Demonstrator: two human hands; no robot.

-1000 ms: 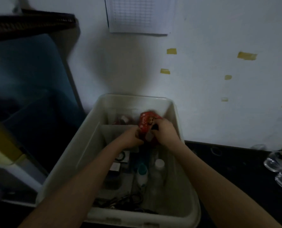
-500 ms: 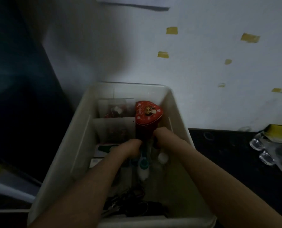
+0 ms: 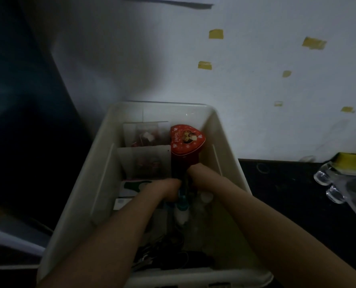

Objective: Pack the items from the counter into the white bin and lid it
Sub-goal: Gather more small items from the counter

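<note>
Dim light falls on a pale wall dotted with yellow tape scraps [image 3: 216,34], above a black worktop [image 3: 287,183] and the white plastic bin [image 3: 223,129] standing open at its left end. From the head view, a red heart-shaped tin [image 3: 186,140] stands on edge near the bin's far right, beside clear flat packets [image 3: 146,161]. Both hands are sunk low at its base, the left hand [image 3: 168,187] and right hand [image 3: 193,173] pressed close; whether their fingers clasp it I cannot tell. That tin looks stiff, light and smooth, likely slippery; best taken by its side walls. No lid is in sight.
</note>
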